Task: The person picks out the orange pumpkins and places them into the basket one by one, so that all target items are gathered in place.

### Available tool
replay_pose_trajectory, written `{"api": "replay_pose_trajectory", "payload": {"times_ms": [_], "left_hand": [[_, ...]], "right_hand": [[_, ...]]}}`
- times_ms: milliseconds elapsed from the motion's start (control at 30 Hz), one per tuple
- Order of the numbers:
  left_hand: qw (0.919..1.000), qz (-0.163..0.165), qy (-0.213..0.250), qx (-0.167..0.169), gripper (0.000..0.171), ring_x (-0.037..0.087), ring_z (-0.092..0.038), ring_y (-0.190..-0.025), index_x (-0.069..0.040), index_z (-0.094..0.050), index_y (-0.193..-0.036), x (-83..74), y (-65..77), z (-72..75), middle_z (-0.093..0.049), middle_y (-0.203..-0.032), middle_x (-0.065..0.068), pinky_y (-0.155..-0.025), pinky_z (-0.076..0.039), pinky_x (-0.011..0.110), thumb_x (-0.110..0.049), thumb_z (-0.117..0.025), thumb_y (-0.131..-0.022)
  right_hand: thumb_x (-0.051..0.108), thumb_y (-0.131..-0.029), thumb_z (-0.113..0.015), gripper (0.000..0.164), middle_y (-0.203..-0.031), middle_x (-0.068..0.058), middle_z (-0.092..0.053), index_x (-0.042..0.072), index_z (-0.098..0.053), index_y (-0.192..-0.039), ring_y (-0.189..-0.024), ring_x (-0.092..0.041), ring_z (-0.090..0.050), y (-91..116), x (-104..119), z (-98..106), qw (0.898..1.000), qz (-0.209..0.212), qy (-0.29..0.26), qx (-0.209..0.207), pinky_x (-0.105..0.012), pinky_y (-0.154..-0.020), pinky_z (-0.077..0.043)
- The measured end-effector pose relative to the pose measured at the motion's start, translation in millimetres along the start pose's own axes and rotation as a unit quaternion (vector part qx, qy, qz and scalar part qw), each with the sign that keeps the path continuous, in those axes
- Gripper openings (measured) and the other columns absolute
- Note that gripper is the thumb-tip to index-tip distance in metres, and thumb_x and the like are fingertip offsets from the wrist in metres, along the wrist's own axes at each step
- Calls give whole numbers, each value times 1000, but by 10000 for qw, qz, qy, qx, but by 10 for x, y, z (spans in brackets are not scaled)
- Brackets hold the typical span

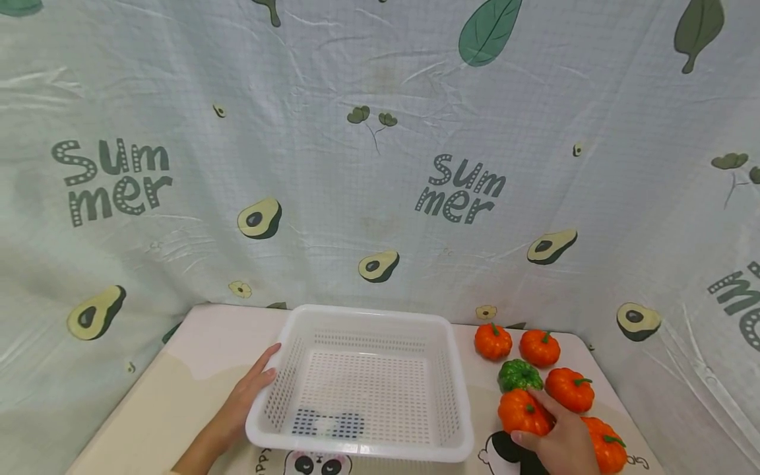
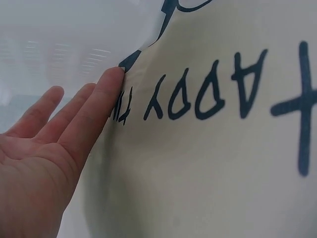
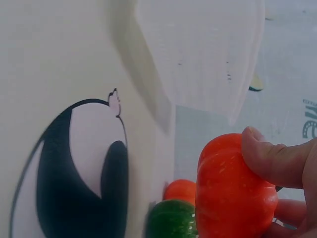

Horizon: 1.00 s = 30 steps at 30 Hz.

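My right hand [image 1: 561,439] grips an orange bell pepper [image 1: 522,410], its thumb on the near side. In the right wrist view that pepper [image 3: 233,191] shows large, with the thumb pressed on its top. A green bell pepper [image 1: 520,375] lies just behind it. My left hand [image 1: 240,406] rests with straight fingers along the left side of a white plastic basket [image 1: 359,450]. The left wrist view shows the fingers [image 2: 94,111] extended against the basket's outer wall. Nothing lies inside the basket.
More orange bell peppers lie to the basket's right: two at the back [image 1: 493,342], [image 1: 539,348], another [image 1: 570,389] farther right, and one [image 1: 605,445] beside my right hand. A printed cloth [image 1: 178,369] covers the table. Patterned curtains [image 1: 332,171] hang behind and at the sides.
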<state>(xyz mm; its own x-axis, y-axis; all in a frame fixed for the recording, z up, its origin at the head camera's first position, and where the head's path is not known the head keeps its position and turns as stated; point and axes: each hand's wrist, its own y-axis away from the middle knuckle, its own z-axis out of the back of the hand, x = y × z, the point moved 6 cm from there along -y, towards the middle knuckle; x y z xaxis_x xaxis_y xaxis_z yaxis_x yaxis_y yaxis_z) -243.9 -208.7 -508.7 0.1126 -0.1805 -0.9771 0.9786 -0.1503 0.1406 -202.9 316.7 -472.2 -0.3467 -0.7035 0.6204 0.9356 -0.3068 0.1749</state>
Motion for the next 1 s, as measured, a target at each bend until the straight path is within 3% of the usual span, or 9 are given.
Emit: {"api": "replay_pose_trajectory", "payload": {"times_ms": [400, 667, 1000], "left_hand": [[9999, -46, -23, 94, 60, 47, -41, -148, -28, -17, -167, -12, -1, -10, -15, -174, 21, -108, -50, 50, -41, -35, -111], [9999, 23, 26, 132, 61, 50, -36, -150, -27, -16, -167, 9, 9, -21, -10, -175, 21, -112, -47, 58, -41, -35, -111], [9999, -40, -4, 93, 60, 46, -42, -146, -28, -16, -167, 22, -7, 0, -15, -174, 21, -108, -50, 50, -41, -35, -111]], "right_hand": [[20, -77, -93, 93, -151, -35, -49, 6, -46, -156, -128, -50, -46, 17, 271, 134, 9986, 521, 51, -42, -74, -109, -37], [21, -74, -94, 93, -157, -29, -47, 9, -49, -154, -131, -46, -48, 16, 445, 186, 9970, 775, -7, 85, -71, -112, -36], [20, -77, -93, 89, -157, -27, -49, 7, -50, -154, -133, -45, -50, 20, 732, 248, 9922, 1244, -38, 80, -66, -112, -42]]}}
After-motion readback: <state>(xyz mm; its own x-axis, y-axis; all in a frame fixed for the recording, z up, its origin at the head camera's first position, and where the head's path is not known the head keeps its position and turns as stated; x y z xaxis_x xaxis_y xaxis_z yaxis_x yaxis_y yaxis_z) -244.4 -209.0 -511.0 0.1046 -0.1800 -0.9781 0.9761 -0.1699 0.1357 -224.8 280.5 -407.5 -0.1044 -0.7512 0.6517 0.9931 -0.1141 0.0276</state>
